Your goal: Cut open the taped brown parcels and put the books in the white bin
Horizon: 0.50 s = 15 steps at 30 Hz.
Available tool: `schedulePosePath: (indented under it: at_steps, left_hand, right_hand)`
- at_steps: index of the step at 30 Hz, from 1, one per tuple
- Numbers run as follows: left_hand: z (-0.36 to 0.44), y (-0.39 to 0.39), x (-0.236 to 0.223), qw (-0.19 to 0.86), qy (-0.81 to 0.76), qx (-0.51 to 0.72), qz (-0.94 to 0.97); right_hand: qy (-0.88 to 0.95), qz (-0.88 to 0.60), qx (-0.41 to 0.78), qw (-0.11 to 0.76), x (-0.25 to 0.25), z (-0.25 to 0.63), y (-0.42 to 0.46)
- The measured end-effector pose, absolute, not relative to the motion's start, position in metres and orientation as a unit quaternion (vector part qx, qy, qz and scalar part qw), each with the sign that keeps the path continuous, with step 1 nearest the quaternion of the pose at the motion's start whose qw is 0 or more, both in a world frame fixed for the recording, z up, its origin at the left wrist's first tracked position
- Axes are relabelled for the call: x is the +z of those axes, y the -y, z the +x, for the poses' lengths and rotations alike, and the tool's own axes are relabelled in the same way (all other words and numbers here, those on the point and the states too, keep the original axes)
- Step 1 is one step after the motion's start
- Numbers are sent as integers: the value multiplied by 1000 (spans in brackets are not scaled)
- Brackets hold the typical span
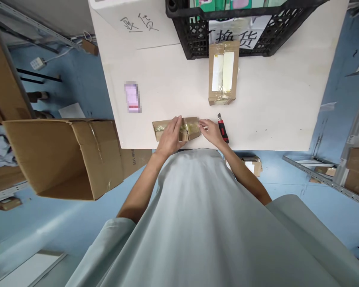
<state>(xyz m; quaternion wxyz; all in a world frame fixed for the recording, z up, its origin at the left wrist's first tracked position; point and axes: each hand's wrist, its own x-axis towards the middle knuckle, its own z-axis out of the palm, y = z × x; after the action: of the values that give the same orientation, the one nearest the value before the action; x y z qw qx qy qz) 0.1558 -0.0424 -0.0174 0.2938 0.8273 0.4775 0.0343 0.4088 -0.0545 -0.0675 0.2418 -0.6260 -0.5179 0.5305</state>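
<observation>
A small brown cardboard box (192, 126) with clear tape along its top lies at the table's near edge. My left hand (171, 137) grips it across the middle, fingers over the top and thumb on the near side. At the box's right end, the fingers of my right hand (210, 130) are bent and pinch at the taped edge. Just beyond that hand, a red and black utility knife (223, 129) rests on the table with its blade showing. A taller taped carton (223, 73) with two pale labels stands farther back.
A black plastic crate (194, 38) with a paper sign stands at the back of the white table (272, 103). On the table's left is a blurred pinkish item (133, 97). A large opened carton (98, 159) stands off the left edge. Metal shelving (326, 177) is at right.
</observation>
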Motion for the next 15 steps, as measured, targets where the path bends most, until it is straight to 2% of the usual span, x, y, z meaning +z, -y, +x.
schedulePosePath:
  at_steps: [8,11,15]
  left_hand:
    - [194,38,-47,333,-405,1,851]
    - [173,35,-42,336,-415,26,845]
    - [118,33,-36,294,-520,109,794]
  right_hand:
    - [551,-669,446,226,-53,409,60]
    - [585,-671,399,219,-45,401,63]
    - [663,-652,318,185,-41,384,63]
